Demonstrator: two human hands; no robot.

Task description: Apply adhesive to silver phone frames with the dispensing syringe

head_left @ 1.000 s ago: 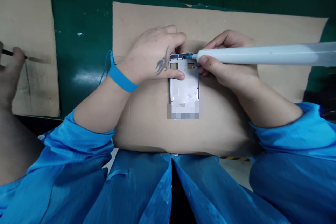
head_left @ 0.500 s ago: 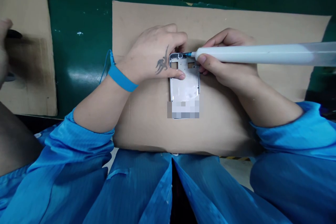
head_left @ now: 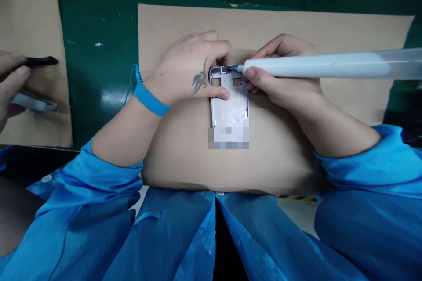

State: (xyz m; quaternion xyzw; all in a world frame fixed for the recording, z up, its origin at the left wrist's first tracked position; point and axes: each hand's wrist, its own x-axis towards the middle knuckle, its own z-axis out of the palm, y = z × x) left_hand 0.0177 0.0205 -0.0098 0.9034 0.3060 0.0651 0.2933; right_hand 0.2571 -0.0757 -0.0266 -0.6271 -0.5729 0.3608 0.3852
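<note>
A silver phone frame (head_left: 230, 109) with cut-out windows near its top is in the middle of the head view; its lower end is blurred by blocks. My left hand (head_left: 201, 68) grips its upper left part, thumb lying on the plate and fingers curled behind the top edge. A long white dispensing syringe (head_left: 313, 65) with a blue needle tip is in my right hand (head_left: 283, 72), pinched near its front end. The blue tip is at the frame's top edge, right of a small square part. Some of my right fingers are hidden behind the syringe and frame.
Brown cardboard (head_left: 263, 149) lies under the work on a green table mat (head_left: 99, 17). A blue wrist strap (head_left: 151, 99) with a cord is on my left wrist. At far left, a co-worker's hands (head_left: 13, 77) hold a dark tool (head_left: 41, 61) above another cardboard sheet (head_left: 42, 127).
The phone frame, my hands and the syringe appear slightly further left. The co-worker's hands have come further into view, with the dark tool and a pale flat piece now visible.
</note>
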